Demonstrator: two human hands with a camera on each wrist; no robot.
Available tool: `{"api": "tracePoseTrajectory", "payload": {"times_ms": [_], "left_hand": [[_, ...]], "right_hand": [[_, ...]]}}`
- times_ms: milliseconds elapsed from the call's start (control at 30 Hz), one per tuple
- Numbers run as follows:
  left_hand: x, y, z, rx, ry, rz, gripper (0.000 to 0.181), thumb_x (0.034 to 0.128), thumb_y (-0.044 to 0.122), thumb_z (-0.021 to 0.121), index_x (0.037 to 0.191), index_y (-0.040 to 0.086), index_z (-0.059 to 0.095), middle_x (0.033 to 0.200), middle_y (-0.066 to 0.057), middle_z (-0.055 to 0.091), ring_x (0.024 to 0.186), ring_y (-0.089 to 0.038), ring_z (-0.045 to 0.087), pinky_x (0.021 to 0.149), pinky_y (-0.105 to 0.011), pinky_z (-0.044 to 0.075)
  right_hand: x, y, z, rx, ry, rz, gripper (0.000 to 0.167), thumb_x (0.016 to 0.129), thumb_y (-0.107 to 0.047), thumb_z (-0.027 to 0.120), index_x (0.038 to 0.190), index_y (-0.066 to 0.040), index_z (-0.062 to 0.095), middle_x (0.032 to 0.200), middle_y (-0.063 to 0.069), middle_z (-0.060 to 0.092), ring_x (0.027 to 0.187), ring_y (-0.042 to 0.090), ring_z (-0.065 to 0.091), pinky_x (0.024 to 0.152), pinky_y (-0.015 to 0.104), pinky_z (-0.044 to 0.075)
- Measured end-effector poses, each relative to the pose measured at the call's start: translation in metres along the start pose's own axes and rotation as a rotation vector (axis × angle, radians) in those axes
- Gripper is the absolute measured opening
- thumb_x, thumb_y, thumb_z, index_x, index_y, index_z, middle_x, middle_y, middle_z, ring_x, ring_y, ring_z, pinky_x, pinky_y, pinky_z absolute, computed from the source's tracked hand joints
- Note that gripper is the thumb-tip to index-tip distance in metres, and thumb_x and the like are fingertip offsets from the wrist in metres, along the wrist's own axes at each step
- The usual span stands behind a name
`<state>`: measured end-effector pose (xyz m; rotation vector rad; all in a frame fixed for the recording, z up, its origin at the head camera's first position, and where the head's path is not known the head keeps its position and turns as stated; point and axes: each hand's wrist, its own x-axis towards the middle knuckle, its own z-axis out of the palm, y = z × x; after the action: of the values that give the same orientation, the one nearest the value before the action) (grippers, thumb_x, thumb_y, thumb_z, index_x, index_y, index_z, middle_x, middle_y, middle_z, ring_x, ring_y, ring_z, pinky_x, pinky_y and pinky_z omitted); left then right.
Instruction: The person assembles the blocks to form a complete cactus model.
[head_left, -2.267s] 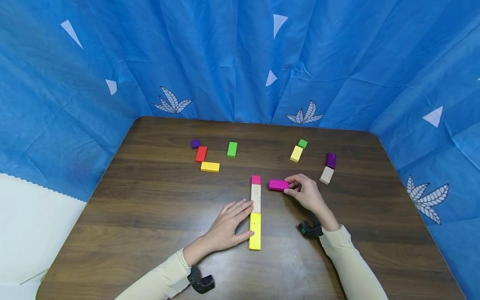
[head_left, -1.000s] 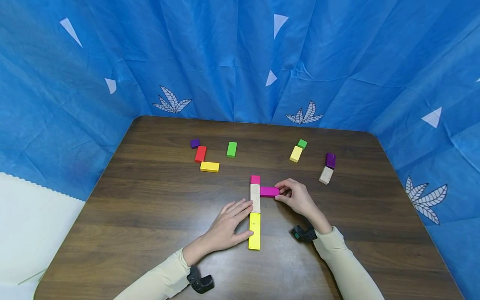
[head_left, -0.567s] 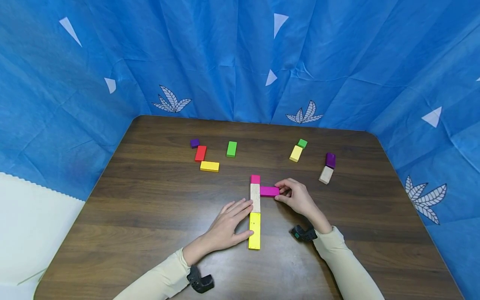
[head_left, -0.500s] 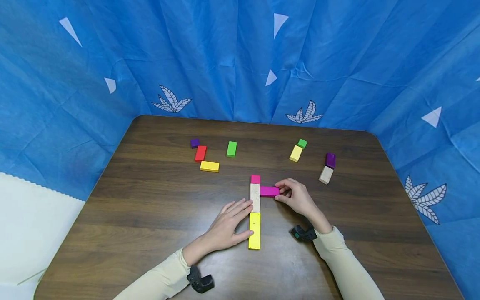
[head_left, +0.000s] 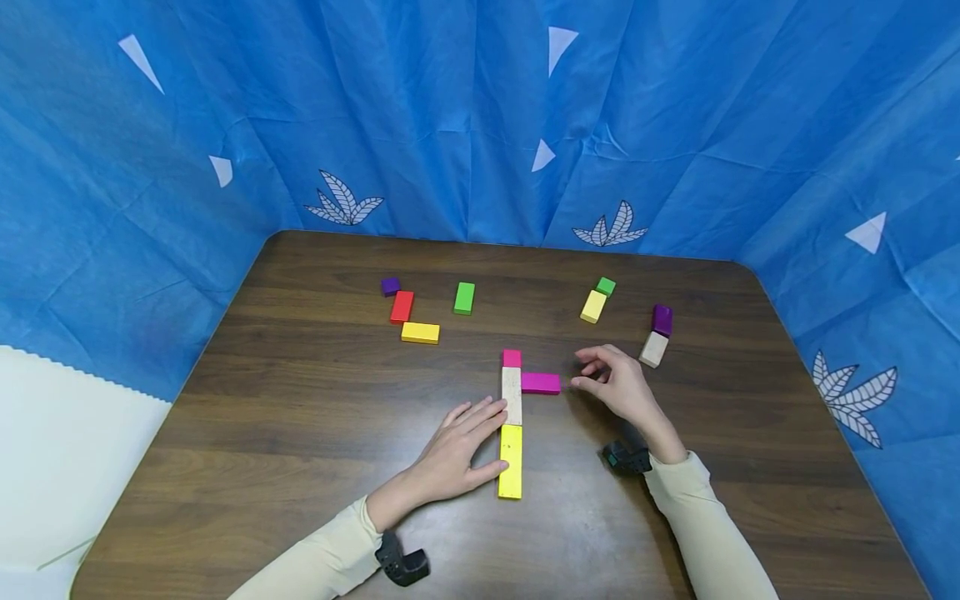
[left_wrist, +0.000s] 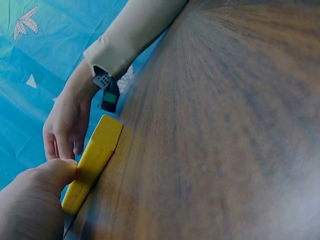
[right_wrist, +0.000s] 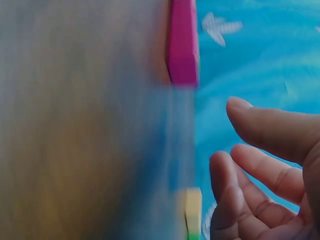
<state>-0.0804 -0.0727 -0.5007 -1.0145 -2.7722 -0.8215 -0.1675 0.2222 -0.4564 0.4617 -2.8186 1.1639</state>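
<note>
Magenta block (head_left: 541, 383) lay against white (head_left: 512, 392) at three o'clock, pink (head_left: 512, 358) at twelve, yellow (head_left: 511, 458) at six: four placed. Eight others (head_left: 464, 298) (seemingly unused) lay loose. Right hand (head_left: 618, 385), grip parted, held nothing; left hand (head_left: 453, 454), fingers straight, only touched white and yellow.

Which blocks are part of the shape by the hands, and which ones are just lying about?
Part of the job, it seems:
pink block
long cream block
bright yellow block
magenta block

Just lying about, apparently:
small purple block
red block
golden block
larger green block
small green block
pale yellow block
larger purple block
short cream block
</note>
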Motion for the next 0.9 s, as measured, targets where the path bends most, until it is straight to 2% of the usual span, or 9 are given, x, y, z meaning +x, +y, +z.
{"api": "tracePoseTrajectory", "payload": {"times_ms": [100, 267, 367, 500, 633, 767, 900], "left_hand": [[0.000, 0.000, 0.000, -0.002, 0.002, 0.001, 0.068, 0.0889, 0.045, 0.066, 0.143, 0.008, 0.049, 0.154, 0.000, 0.042, 0.144, -0.021, 0.037, 0.116, -0.047, 0.029], [0.000, 0.000, -0.001, -0.006, 0.009, 0.000, 0.067, 0.0884, 0.044, 0.066, 0.143, 0.007, 0.050, 0.154, 0.000, 0.043, 0.144, -0.021, 0.038, 0.116, -0.047, 0.029], [0.000, 0.000, -0.001, -0.010, 0.011, 0.001, 0.067, 0.0884, 0.043, 0.067, 0.142, 0.007, 0.050, 0.153, -0.001, 0.043, 0.144, -0.021, 0.038, 0.115, -0.047, 0.030], [0.000, 0.000, -0.001, -0.012, 0.010, 0.004, 0.067, 0.0884, 0.043, 0.067, 0.142, 0.007, 0.051, 0.153, -0.001, 0.044, 0.144, -0.022, 0.038, 0.115, -0.048, 0.030], [0.000, 0.000, 0.000, -0.010, 0.015, 0.009, 0.067, 0.0882, 0.043, 0.067, 0.142, 0.007, 0.051, 0.153, -0.002, 0.044, 0.143, -0.022, 0.038, 0.115, -0.048, 0.030], [0.000, 0.000, 0.000, -0.004, 0.023, 0.015, 0.067, 0.0879, 0.044, 0.067, 0.141, 0.007, 0.051, 0.152, -0.001, 0.045, 0.143, -0.021, 0.039, 0.115, -0.047, 0.030], [0.000, -0.001, 0.001, -0.001, 0.025, 0.016, 0.067, 0.0879, 0.044, 0.067, 0.142, 0.008, 0.051, 0.153, -0.001, 0.044, 0.143, -0.021, 0.039, 0.115, -0.047, 0.030]], "right_hand": [[0.000, 0.011, -0.017, -0.018, 0.090, 0.042, 0.040, 0.079, -0.007, 0.080, 0.115, 0.001, 0.067, 0.100, 0.017, 0.067, 0.083, 0.026, 0.065, 0.063, 0.016, 0.046], [-0.002, 0.032, -0.044, -0.058, 0.226, 0.164, 0.048, 0.081, -0.009, 0.079, 0.125, 0.003, 0.061, 0.108, 0.021, 0.060, 0.093, 0.032, 0.061, 0.065, 0.008, 0.040], [-0.005, 0.045, -0.057, -0.078, 0.245, 0.261, 0.056, 0.083, -0.012, 0.077, 0.132, 0.004, 0.055, 0.120, 0.025, 0.053, 0.103, 0.037, 0.056, 0.071, 0.014, 0.041], [-0.007, 0.061, -0.068, -0.090, 0.202, 0.370, 0.067, 0.084, -0.019, 0.077, 0.138, 0.006, 0.047, 0.129, 0.028, 0.046, 0.111, 0.041, 0.053, 0.075, 0.027, 0.042], [-0.006, 0.072, -0.073, -0.060, 0.141, 0.433, 0.076, 0.083, -0.023, 0.079, 0.142, 0.006, 0.041, 0.136, 0.028, 0.042, 0.116, 0.042, 0.051, 0.079, 0.035, 0.044], [-0.006, 0.077, -0.075, -0.020, 0.070, 0.471, 0.083, 0.082, -0.024, 0.079, 0.146, 0.006, 0.035, 0.142, 0.029, 0.037, 0.120, 0.043, 0.049, 0.088, 0.048, 0.045], [-0.004, 0.081, -0.075, 0.017, 0.022, 0.484, 0.085, 0.082, -0.023, 0.078, 0.147, 0.006, 0.032, 0.142, 0.030, 0.035, 0.122, 0.045, 0.048, 0.095, 0.054, 0.043]]}}
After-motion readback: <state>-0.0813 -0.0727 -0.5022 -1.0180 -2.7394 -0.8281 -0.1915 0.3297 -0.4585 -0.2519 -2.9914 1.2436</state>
